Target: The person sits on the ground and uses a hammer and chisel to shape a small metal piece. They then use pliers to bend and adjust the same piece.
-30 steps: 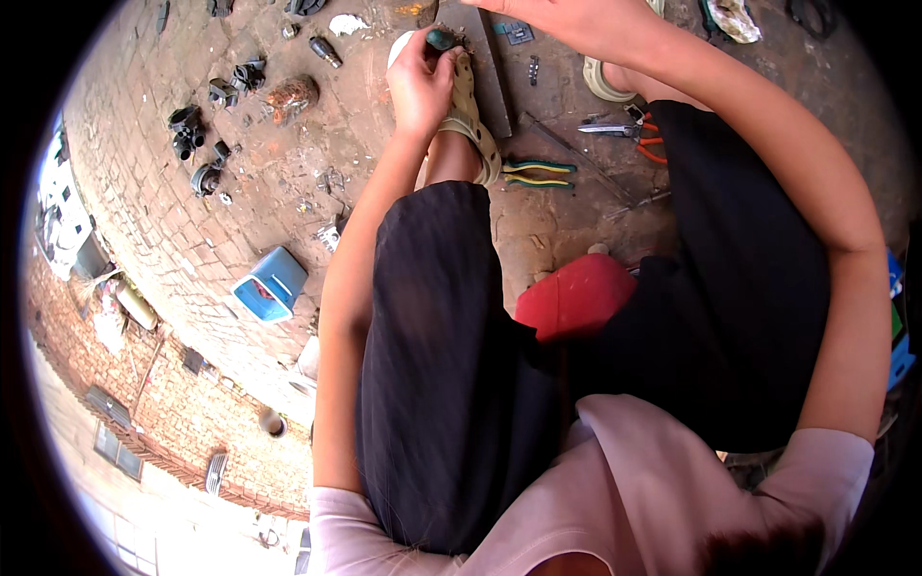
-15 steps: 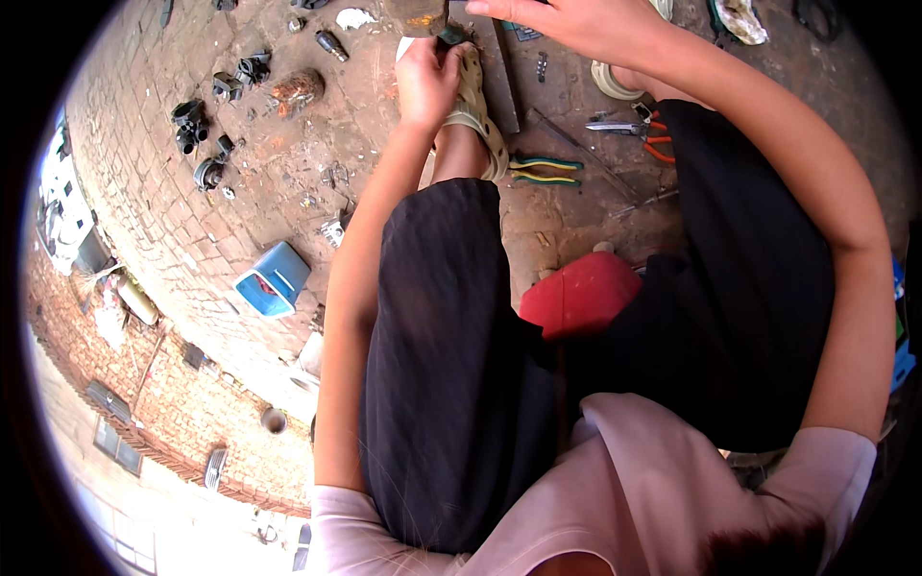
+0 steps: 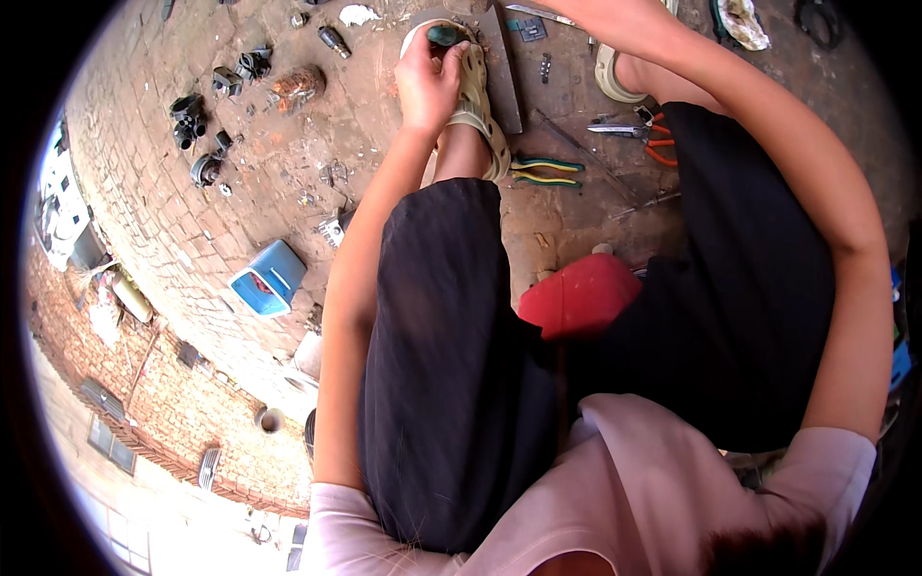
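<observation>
My left hand (image 3: 428, 79) is closed around a dark green, rounded tool end (image 3: 443, 36), which sticks up between thumb and fingers above my left clog (image 3: 473, 91). The rest of that tool is hidden under the hand, so I cannot tell its kind. Right beside it, a flat dark metal bar (image 3: 503, 72) lies along the clog. My right forearm (image 3: 672, 48) reaches across to the top edge; the right hand itself is out of the picture.
Green-and-yellow-handled pliers (image 3: 547, 171), orange-handled snips (image 3: 634, 130) and a thin rod (image 3: 586, 154) lie between my feet. Black machine parts (image 3: 189, 120) and a blue bin (image 3: 269, 278) stand on the brick paving at left. A red object (image 3: 581, 296) is between my legs.
My right hand and the hammer it held over my left hand have gone up out of view. The dark green tool end is now uncovered. My left hand has stayed in place.
</observation>
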`<control>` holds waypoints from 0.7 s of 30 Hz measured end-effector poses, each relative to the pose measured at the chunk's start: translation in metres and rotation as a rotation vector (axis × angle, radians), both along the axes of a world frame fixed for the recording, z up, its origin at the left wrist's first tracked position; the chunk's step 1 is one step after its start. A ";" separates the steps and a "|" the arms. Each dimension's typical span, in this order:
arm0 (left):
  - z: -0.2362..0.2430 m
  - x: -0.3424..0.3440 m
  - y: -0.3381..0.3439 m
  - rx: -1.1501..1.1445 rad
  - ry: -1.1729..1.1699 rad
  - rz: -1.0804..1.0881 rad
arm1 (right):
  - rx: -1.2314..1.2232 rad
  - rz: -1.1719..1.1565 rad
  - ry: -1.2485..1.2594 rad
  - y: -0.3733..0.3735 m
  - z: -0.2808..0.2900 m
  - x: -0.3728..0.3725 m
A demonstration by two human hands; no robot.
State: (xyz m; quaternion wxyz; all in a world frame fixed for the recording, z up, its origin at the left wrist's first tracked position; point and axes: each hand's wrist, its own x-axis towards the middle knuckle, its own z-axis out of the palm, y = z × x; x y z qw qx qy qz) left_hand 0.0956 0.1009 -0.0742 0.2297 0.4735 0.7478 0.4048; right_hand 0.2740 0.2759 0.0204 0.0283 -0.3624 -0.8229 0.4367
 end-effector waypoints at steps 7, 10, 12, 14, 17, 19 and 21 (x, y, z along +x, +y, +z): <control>0.005 0.003 0.002 -0.050 0.052 -0.054 | -0.060 0.011 0.011 0.001 -0.006 0.008; 0.003 0.003 0.003 -0.052 0.079 -0.094 | -0.053 0.014 -0.009 0.001 -0.005 0.007; 0.002 0.003 0.003 -0.063 0.124 -0.105 | -0.060 0.017 -0.033 0.001 -0.005 0.007; 0.002 0.003 0.003 -0.054 0.126 -0.111 | -0.042 0.015 -0.046 0.002 -0.008 0.007; -0.001 0.000 0.000 -0.050 0.124 -0.112 | -0.051 0.018 -0.037 0.001 -0.010 0.007; -0.002 -0.003 -0.005 -0.045 0.113 -0.103 | -0.069 0.025 -0.023 0.000 -0.010 0.004; 0.000 0.002 0.001 -0.014 0.068 -0.110 | -0.069 0.007 -0.035 0.003 -0.005 0.009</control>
